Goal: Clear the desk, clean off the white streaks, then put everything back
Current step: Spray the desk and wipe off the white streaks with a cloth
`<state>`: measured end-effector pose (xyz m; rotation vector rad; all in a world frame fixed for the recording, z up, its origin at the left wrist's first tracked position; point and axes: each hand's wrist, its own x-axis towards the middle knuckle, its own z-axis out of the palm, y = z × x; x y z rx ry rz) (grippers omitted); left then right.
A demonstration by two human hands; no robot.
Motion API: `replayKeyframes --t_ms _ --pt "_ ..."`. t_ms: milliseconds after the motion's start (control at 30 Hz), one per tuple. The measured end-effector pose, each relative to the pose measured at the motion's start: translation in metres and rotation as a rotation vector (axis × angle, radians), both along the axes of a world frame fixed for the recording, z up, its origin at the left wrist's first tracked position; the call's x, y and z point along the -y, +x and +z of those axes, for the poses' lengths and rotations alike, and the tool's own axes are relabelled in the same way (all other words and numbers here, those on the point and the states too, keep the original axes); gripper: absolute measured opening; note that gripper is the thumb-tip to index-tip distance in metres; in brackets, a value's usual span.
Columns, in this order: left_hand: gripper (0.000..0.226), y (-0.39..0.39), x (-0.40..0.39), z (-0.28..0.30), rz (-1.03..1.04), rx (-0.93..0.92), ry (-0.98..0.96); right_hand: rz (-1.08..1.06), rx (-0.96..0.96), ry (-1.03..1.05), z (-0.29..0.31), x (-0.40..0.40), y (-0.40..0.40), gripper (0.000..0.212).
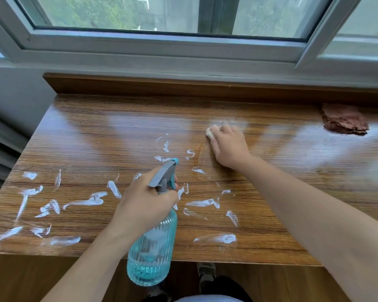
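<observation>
Nearest the camera, a shoe (206,271) shows on the floor below the front edge of the tabletop (271,240). Just above that edge, the left hand (143,203) holds a ribbed blue spray bottle (151,249) by its neck, the grip closed around it below the grey trigger head (165,174). The nozzle points away from the person, and the bottle's base hangs clear of the front edge, tilted toward the person.

White streaks (86,201) cover the near left and centre of the wood-grain surface, running from the left edge to just past the bottle, with a few more marks (227,238) to its right. The right half carries no streaks, only window glare.

Further in, the right hand (228,144) lies palm down on the surface, its grip pressed over a pale cloth (210,132), only a corner of which shows beyond the fingers.

At the far right, a crumpled reddish-brown rag (345,122) lies just beside the raised back ledge (183,86). Behind the ledge stands a grey-framed window (162,43).
</observation>
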<state>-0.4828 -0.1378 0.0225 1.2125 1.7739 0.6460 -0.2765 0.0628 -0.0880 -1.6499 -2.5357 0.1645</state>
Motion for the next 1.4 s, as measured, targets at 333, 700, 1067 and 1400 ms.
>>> replayKeyframes --t_ms 333,700,1067,1400 --pt "0.018 -0.002 -0.004 0.004 0.021 0.022 0.006 0.5 -0.089 0.042 -0.008 0.04 0.018 0.04" --pt "0.021 -0.006 0.002 0.006 0.014 0.018 0.027 0.605 -0.148 -0.049 -0.001 0.062 -0.003 0.032" --pt "0.018 -0.008 0.003 0.011 0.042 0.006 0.013 0.237 -0.144 -0.031 0.003 0.034 -0.05 0.031" --pt "0.036 -0.014 0.006 0.013 0.054 0.027 0.026 0.285 -0.137 -0.029 0.005 0.012 -0.014 0.037"
